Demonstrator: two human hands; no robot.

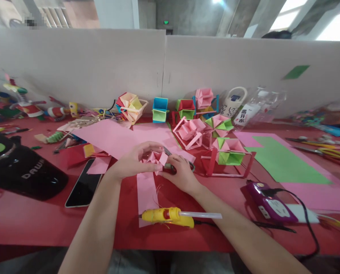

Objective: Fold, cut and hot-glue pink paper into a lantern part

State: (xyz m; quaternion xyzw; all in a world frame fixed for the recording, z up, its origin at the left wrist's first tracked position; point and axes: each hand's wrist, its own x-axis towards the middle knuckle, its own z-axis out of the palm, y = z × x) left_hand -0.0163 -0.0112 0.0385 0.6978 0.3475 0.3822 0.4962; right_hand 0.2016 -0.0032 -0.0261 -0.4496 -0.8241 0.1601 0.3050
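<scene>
A small folded pink paper piece with open pleats is held above the table's middle. My left hand grips it from the left, fingers curved over its back and thumb along its front. My right hand is at its right side, fingers bent and thumb tip against the lower edge. Behind my right hand lies a dark-handled tool, mostly covered, so its kind is unclear. Below my hands is a pink paper strip, with a yellow hot glue gun across its near end, a clear glue stick protruding from it.
Folded paper wheels on stick frames, one pink and green, stand toward the partition. A phone and black tumbler are left. Right are green paper, a purple power adapter with a cord, and scissors.
</scene>
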